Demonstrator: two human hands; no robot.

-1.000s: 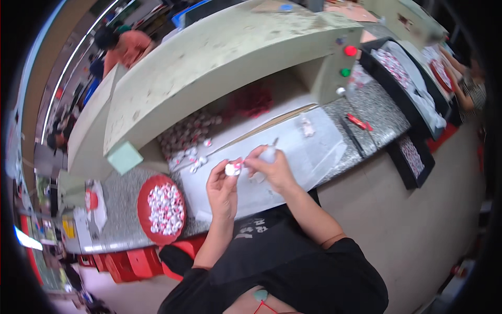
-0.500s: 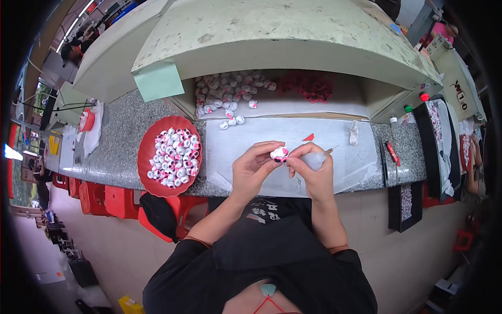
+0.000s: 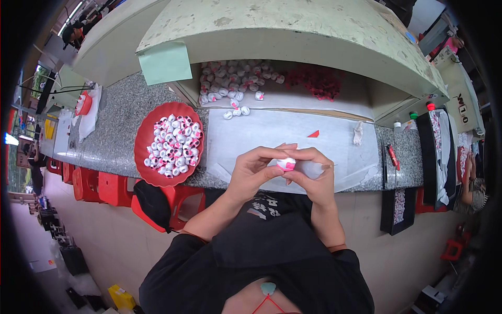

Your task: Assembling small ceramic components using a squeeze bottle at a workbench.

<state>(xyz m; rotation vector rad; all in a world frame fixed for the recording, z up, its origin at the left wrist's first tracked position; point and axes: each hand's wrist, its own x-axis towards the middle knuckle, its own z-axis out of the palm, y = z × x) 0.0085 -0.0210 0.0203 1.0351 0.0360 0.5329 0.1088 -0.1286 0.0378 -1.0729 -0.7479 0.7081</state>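
One granite worktop (image 3: 115,136) carries one white sheet (image 3: 293,137). At ten o'clock of the hands sits one red tray (image 3: 146,137) heaped with beads too many to count. Left hand (image 3: 252,170) and right hand (image 3: 314,175) together pinch one white-and-pink bead (image 3: 286,164) above the sheet's near edge.
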